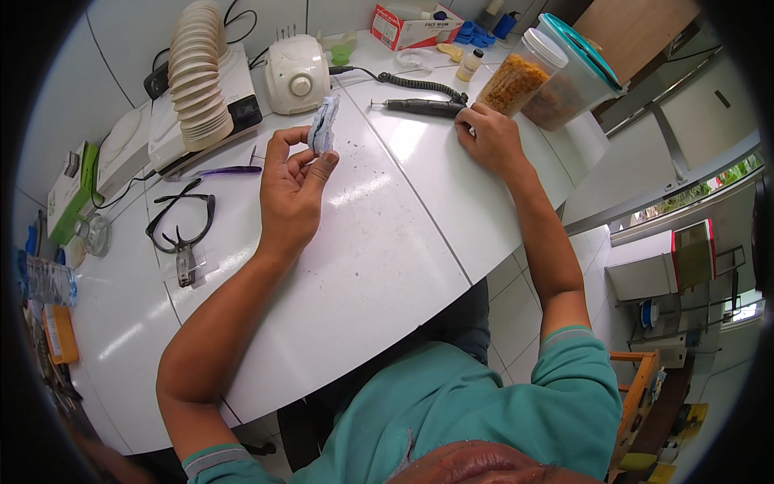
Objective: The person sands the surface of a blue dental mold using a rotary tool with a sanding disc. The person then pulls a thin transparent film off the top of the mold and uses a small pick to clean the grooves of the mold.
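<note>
My left hand (292,192) is raised over the table, its thumb and fingers pinching a small pale blue-grey piece (324,127). The piece stands edge-on, rough and layered, with a dark line along it; its exact kind is not clear. Farther right, my right hand (493,139) has its fingers curled at the cord end of a black rotary handpiece (421,106). The handpiece's thin metal tip points left, and a coiled black cord (415,81) links it to a white control box (297,77) with a round knob. My right fingertips are partly hidden.
Pale crumbs (355,189) dot the white table (379,266). Black-framed glasses (181,222) and a purple-handled tool (226,170) lie left. A ribbed hose (201,81) stands behind them. A jar of orange bits (520,77) and a teal-lidded tub (568,81) stand beside my right hand.
</note>
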A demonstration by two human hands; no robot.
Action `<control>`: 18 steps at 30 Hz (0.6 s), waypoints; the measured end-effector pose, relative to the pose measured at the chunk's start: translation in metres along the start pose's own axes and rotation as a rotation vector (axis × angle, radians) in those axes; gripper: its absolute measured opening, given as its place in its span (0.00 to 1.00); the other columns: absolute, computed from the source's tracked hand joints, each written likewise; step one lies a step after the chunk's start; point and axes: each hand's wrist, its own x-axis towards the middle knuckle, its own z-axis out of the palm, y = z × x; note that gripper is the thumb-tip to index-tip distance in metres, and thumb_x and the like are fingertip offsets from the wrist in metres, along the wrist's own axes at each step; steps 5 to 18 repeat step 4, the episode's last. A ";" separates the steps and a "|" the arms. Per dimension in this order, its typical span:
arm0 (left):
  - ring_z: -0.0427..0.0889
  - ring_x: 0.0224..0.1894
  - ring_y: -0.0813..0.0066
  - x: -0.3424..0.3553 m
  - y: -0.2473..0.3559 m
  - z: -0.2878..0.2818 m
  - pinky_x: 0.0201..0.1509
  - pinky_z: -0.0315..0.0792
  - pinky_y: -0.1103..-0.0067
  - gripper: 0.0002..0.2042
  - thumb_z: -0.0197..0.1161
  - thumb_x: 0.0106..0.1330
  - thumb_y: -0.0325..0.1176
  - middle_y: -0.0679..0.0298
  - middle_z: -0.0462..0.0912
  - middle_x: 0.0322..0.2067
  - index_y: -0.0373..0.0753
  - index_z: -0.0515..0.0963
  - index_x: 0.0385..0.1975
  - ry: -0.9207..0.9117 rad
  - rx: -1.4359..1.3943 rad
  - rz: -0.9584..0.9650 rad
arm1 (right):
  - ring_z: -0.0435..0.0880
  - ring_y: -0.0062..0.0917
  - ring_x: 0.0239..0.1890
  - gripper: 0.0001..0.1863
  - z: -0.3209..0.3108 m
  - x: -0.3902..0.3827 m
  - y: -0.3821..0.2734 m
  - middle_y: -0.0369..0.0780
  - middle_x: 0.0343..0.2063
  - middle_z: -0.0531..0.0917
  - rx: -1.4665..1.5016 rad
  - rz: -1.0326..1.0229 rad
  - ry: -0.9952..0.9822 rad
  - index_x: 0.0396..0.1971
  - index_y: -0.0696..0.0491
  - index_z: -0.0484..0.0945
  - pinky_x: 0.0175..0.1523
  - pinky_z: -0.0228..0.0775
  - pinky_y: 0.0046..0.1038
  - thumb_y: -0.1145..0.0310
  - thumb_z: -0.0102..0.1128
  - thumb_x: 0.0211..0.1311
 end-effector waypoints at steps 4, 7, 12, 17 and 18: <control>0.80 0.40 0.86 0.000 0.001 0.000 0.45 0.75 0.87 0.18 0.69 0.81 0.31 0.56 0.87 0.46 0.39 0.70 0.64 0.000 -0.010 -0.005 | 0.91 0.39 0.37 0.05 0.000 0.001 0.001 0.39 0.35 0.87 0.001 -0.005 -0.007 0.38 0.50 0.88 0.44 0.84 0.42 0.66 0.68 0.69; 0.80 0.40 0.86 0.000 0.001 0.000 0.45 0.75 0.87 0.18 0.69 0.81 0.31 0.56 0.87 0.46 0.39 0.70 0.64 0.000 -0.010 -0.005 | 0.91 0.39 0.37 0.05 0.000 0.001 0.001 0.39 0.35 0.87 0.001 -0.005 -0.007 0.38 0.50 0.88 0.44 0.84 0.42 0.66 0.68 0.69; 0.80 0.40 0.86 0.000 0.001 0.000 0.45 0.75 0.87 0.18 0.69 0.81 0.31 0.56 0.87 0.46 0.39 0.70 0.64 0.000 -0.010 -0.005 | 0.91 0.39 0.37 0.05 0.000 0.001 0.001 0.39 0.35 0.87 0.001 -0.005 -0.007 0.38 0.50 0.88 0.44 0.84 0.42 0.66 0.68 0.69; 0.80 0.40 0.86 0.000 0.001 0.000 0.45 0.75 0.87 0.18 0.69 0.81 0.31 0.56 0.87 0.46 0.39 0.70 0.64 0.000 -0.010 -0.005 | 0.91 0.39 0.37 0.05 0.000 0.001 0.001 0.39 0.35 0.87 0.001 -0.005 -0.007 0.38 0.50 0.88 0.44 0.84 0.42 0.66 0.68 0.69; 0.80 0.40 0.86 0.000 0.001 0.000 0.45 0.75 0.87 0.18 0.69 0.81 0.31 0.56 0.87 0.46 0.39 0.70 0.64 0.000 -0.010 -0.005 | 0.91 0.39 0.37 0.05 0.000 0.001 0.001 0.39 0.35 0.87 0.001 -0.005 -0.007 0.38 0.50 0.88 0.44 0.84 0.42 0.66 0.68 0.69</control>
